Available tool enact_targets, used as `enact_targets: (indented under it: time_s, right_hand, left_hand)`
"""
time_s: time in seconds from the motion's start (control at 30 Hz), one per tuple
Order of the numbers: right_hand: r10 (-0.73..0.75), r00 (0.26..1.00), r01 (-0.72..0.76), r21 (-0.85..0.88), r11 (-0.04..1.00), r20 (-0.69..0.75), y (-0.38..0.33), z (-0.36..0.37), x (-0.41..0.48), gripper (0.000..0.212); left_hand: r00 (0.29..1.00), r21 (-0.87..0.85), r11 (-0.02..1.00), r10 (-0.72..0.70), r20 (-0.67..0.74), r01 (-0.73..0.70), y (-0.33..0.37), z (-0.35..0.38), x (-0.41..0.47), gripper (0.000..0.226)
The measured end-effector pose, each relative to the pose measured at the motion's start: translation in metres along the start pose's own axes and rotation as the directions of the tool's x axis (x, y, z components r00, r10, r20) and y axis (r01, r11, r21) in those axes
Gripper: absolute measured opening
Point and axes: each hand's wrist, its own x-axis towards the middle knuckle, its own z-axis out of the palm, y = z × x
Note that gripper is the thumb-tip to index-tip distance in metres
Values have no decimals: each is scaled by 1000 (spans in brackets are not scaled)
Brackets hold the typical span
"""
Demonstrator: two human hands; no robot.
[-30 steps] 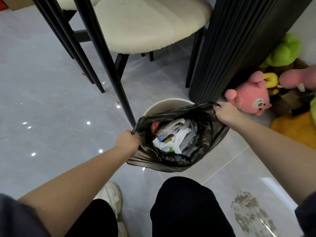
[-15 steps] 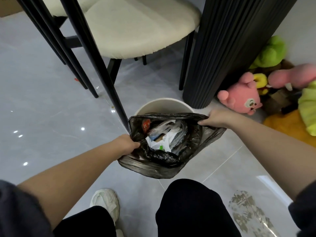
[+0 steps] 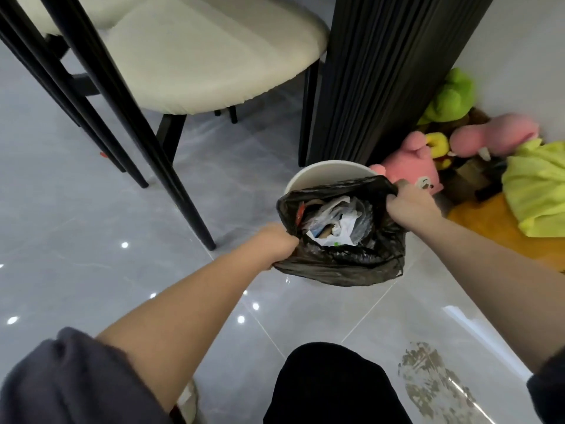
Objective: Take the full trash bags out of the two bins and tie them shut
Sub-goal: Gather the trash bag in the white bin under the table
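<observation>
Two hands hold one black bag (image 3: 345, 267) by its rim, its mouth spread open between them. The left hand (image 3: 273, 244) is clenched on the near left edge of the rim; the right hand (image 3: 409, 203) is clenched on the far right edge. The bag sits in front of and partly over the white bin (image 3: 321, 174), hiding most of the bin's opening, so only the bin's far rim and inner wall show; whether the bag's bottom is clear of the bin cannot be told. Inside the bag lies a heap of rubbish (image 3: 336, 221): crumpled white and clear plastic, a bit of brown card, something red against the left wall, and dark film bunched at the near side. It fills the bag to just below the rim. The bin stands on the grey floor (image 3: 76, 240), just in front of a dark ribbed column (image 3: 382, 71), with a pink plush (image 3: 409, 166) just beside it on the right and a chair (image 3: 198, 56) further left.
</observation>
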Motion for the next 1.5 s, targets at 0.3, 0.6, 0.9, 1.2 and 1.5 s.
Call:
enact_targets:
  time_s: [0.3, 0.6, 0.9, 1.2, 1.5]
  right_hand:
    - [-249, 937, -3, 718, 696, 246, -42, -14, -17, 25]
    - [-509, 781, 176, 654, 736, 363, -54, -3, -22, 19]
    - [-629, 744, 534, 364, 763, 227, -36, 2, -21, 16]
    - [-710, 682, 692, 160, 704, 177, -17, -2, -22, 27]
    - [-650, 759, 633, 277, 723, -35, -24, 9, -12, 48]
  left_hand:
    - [926, -441, 827, 229, -301, -348, 31, -27, 19, 11]
    - [866, -247, 836, 434, -249, -490, 62, -39, 35, 14]
    - [793, 354, 766, 601, -100, -537, 46, -44, 82, 54]
    - [849, 890, 341, 521, 90, -304, 53, -43, 94, 29]
    - [923, 599, 750, 381, -45, -281, 32, -65, 89, 9]
